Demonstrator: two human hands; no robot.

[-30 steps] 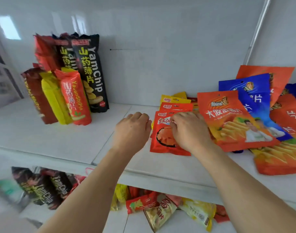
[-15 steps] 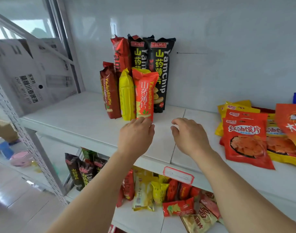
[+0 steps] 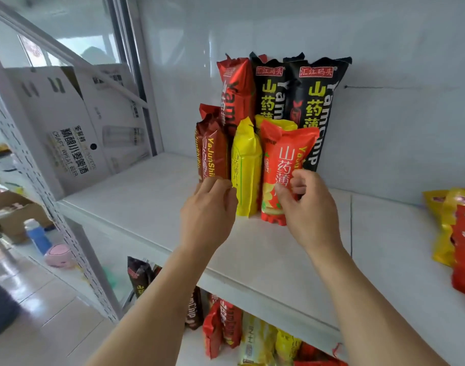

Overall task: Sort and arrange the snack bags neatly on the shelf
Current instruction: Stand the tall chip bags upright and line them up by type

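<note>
My right hand (image 3: 304, 204) pinches the lower part of the short orange-red foil yam-chip bag (image 3: 285, 165), which stands upright at the front right of the cluster near the back wall of the white shelf (image 3: 152, 207). My left hand (image 3: 209, 207), fingers curled, touches the short dark-red foil bag (image 3: 213, 151) at front left; whether it grips, I cannot tell. I judge I am squaring up the front row; next I would press these bags together, edges level. Counted here: three short bags in front, the yellow foil bag (image 3: 246, 167) between, and three tall ones behind, one red (image 3: 236, 88) and two black (image 3: 316, 101). Flat red and yellow packets (image 3: 453, 228) wait at the shelf's right edge.
</note>
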